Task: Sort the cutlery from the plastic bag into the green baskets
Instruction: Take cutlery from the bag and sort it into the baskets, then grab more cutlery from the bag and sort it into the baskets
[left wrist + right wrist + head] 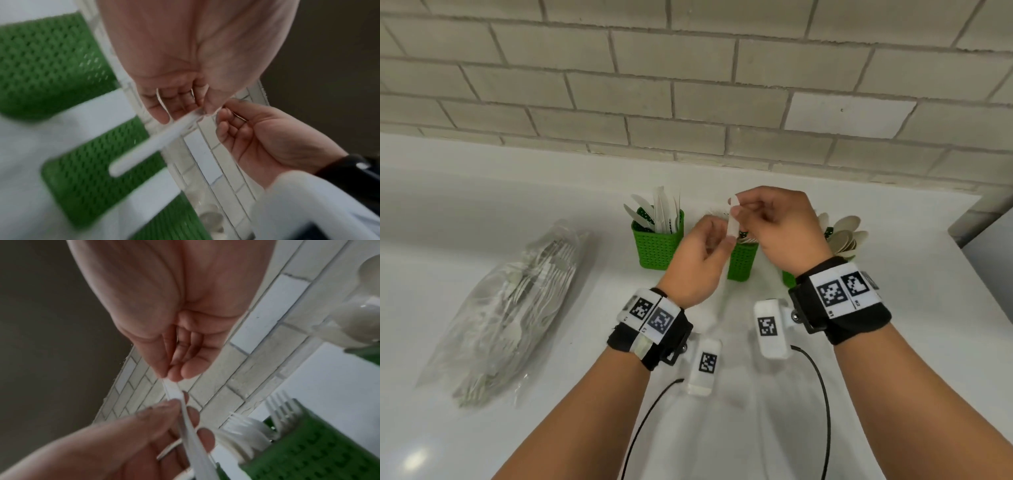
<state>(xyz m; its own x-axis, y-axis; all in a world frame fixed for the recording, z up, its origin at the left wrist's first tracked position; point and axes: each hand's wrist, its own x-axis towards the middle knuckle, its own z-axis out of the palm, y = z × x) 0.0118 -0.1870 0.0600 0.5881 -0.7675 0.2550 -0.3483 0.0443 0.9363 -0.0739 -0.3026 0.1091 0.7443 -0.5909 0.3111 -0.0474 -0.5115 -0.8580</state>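
Utensil (732, 219), white: pinched at top by right hand (784, 226), gripped lower by left hand (698, 263), held above middle basket (742, 260). Kind indistinct. Bag (517, 308) of cutlery lies left on counter (482, 205).

A clear plastic bag (506, 315) of white cutlery lies at the left, while three green baskets (657, 245) stand far centre holding knives, forks and spoons, and one white piece (732, 222) is held above them.

A glossy white countertop (482, 205) runs back to a pale grey brick-tiled wall (688, 85).
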